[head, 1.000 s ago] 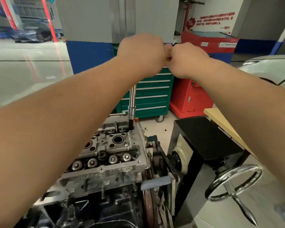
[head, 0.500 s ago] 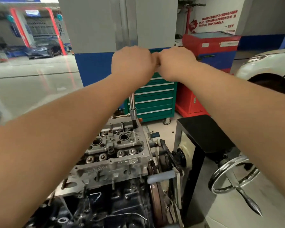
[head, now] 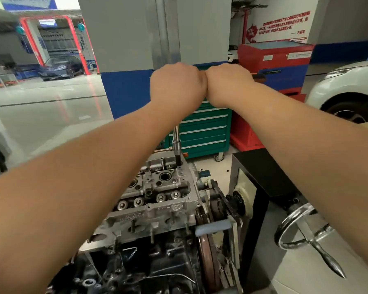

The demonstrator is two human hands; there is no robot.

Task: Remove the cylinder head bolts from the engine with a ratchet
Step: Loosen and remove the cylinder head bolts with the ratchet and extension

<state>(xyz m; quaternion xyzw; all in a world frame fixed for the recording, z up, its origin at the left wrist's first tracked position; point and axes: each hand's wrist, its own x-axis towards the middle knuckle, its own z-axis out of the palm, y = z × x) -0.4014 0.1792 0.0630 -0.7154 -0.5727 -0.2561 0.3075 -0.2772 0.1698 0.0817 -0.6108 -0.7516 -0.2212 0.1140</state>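
Head view: both fists at the ratchet handle above the cylinder head [head: 157,187].
A green tool cabinet [head: 202,132], red cabinet [head: 274,60] and chrome handwheel [head: 302,228] stood nearby. The left hand [head: 175,85] and right hand [head: 227,83] were fisted, knuckles touching; their grasp was hidden. The extension [head: 176,143] stood upright at the head's far right corner.
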